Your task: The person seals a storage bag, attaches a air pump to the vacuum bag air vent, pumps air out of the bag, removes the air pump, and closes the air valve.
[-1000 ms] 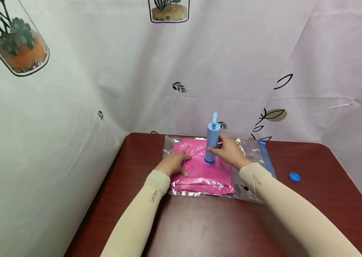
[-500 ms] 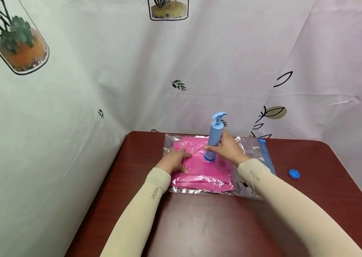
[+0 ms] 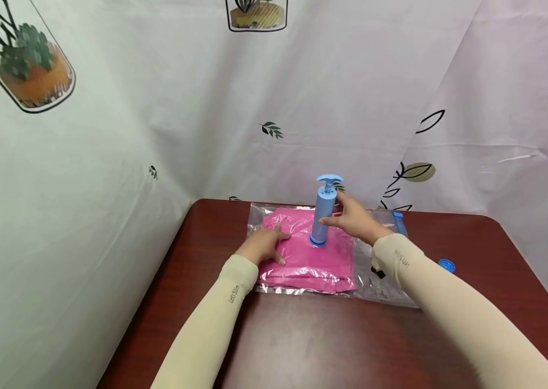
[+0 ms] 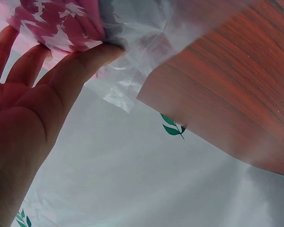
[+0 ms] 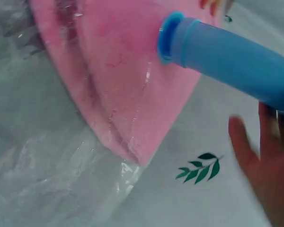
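Note:
A light blue hand pump [image 3: 323,208] with a T-shaped handle stands nearly upright, its base on the valve of a clear storage bag [image 3: 386,289]. Folded pink fabric [image 3: 303,273] fills the bag's left part. My right hand [image 3: 358,220] is at the pump barrel, its thumb overlapping the front. In the right wrist view the fingers [image 5: 241,142] are blurred and spread, one visibly apart from the barrel. My left hand [image 3: 263,246] rests with spread fingers on the bag's left side; in the left wrist view they lie along the bag's edge.
A round blue valve cap [image 3: 446,265] lies on the dark red-brown table [image 3: 274,346], partly behind the right sleeve. The bag has a blue zip slider [image 3: 398,215] at its right end. A white patterned curtain [image 3: 196,108] stands behind and beside the table.
The pump's handle has turned from edge-on to broadside, and the barrel leaned right and then came back nearer upright. My right hand has shifted right, its thumb drawn back. The left hand stays.

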A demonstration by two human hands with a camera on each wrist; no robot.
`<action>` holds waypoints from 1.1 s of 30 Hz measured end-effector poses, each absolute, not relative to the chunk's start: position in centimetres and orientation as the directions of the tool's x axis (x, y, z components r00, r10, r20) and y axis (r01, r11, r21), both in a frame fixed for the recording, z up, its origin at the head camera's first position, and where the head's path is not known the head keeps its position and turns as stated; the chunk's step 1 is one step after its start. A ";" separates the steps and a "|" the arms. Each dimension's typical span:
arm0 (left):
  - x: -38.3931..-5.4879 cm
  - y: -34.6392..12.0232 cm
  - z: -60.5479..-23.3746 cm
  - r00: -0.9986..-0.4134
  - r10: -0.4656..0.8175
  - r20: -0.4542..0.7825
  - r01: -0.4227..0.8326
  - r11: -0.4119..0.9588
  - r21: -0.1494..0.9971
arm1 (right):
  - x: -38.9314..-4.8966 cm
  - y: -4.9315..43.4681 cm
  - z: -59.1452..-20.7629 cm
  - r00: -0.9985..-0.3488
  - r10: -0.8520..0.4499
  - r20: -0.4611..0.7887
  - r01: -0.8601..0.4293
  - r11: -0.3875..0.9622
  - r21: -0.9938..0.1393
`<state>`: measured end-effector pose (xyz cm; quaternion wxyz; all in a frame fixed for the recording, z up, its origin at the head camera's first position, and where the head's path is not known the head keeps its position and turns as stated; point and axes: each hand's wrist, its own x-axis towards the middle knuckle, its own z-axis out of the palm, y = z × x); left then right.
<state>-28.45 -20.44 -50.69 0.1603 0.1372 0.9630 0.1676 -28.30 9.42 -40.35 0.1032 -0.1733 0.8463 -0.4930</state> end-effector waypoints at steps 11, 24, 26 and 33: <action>-27.3 -19.9 -49.9 -0.920 0.295 -0.259 0.186 0.909 0.374 | -27.4 7.8 -41.3 -0.940 -0.341 0.007 -0.200 0.533 -0.822; -24.6 -18.7 -45.4 -0.915 0.296 -0.275 0.174 0.903 0.393 | -28.6 10.3 -40.2 -0.845 -0.524 -0.103 -0.106 0.353 -0.929; -25.0 -19.1 -46.3 -0.916 0.305 -0.262 0.191 0.903 0.383 | -28.5 10.2 -40.4 -0.854 -0.510 -0.105 -0.116 0.383 -0.917; -25.4 -19.4 -46.9 -0.916 0.307 -0.257 0.192 0.900 0.391 | -28.2 9.6 -41.1 -0.906 -0.423 -0.019 -0.212 0.491 -0.845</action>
